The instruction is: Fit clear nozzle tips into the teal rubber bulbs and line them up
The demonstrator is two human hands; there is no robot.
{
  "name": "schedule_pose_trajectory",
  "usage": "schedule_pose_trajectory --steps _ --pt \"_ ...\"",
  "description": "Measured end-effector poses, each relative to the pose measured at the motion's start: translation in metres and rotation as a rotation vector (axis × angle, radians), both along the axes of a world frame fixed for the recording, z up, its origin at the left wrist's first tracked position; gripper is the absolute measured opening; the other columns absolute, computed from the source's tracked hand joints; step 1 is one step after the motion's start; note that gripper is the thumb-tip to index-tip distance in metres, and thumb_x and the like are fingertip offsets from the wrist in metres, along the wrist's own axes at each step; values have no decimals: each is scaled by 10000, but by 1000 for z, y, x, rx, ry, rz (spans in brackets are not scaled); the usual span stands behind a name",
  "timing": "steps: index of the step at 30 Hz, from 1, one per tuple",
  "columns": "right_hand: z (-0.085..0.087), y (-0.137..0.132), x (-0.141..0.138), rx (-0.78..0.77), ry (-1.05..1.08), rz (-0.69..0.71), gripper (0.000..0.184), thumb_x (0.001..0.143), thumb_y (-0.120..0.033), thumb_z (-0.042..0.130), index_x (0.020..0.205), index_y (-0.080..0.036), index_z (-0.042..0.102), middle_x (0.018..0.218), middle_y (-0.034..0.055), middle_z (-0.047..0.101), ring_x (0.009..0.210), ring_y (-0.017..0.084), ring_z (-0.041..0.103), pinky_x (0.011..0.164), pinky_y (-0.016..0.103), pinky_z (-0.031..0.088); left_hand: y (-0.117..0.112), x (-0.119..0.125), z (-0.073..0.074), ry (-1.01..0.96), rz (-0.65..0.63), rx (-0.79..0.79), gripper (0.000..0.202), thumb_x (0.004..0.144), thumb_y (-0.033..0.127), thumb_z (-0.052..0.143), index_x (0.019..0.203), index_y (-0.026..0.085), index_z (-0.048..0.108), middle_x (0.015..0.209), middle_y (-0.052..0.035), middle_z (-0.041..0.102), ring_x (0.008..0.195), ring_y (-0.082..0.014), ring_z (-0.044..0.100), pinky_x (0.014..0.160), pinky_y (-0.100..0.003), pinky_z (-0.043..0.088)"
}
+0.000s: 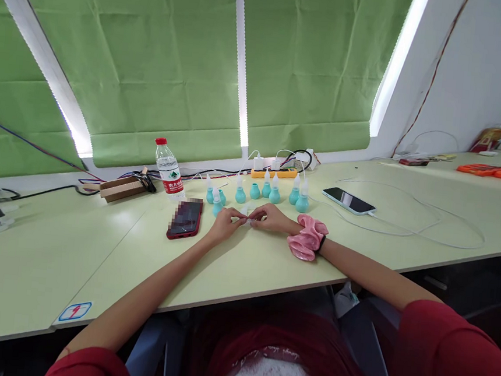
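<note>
My left hand and my right hand meet on the pale green table, fingers pinched together on a small whitish piece between them. What that piece is I cannot make out. A pink scrunchie and a dark band sit on my right wrist. Just beyond my hands stand several small teal bulb-shaped bottles with white pointed tips, in a loose row. One teal bottle stands right behind my left fingers.
A red-cased phone lies left of my hands. A water bottle stands behind it. A second phone charges on a white cable at the right. A yellow power strip lies by the window. Orange items lie far right.
</note>
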State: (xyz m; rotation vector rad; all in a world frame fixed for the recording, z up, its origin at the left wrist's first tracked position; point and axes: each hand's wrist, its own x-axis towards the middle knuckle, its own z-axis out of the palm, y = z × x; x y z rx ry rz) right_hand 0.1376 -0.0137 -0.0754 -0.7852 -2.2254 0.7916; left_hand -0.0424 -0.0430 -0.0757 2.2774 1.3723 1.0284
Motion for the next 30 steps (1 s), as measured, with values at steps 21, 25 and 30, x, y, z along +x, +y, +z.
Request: schedule_pose_trajectory --steps 21,25,30 --pt "-5 -7 -4 105 -53 -41 253 650 -246 543 852 -140 653 753 28 627 629 105 488 567 210 388 -2 2 2 -111 36 -59 262 694 362 492 729 157 653 774 -49 649 716 -163 553 622 -257 416" --pt "-3 -10 -5 113 -37 -22 237 647 -216 542 845 -139 647 748 21 616 625 97 477 575 208 386 0 2 -1 -131 42 -78 271 681 372 500 705 148 650 737 -49 647 688 -157 550 624 -257 417" --pt "-3 -13 -6 92 4 -34 306 631 -224 564 925 -147 597 774 24 590 667 98 502 594 207 400 1 2 -1 -138 17 -82 248 670 347 504 683 142 645 715 -50 644 675 -152 553 603 -246 420"
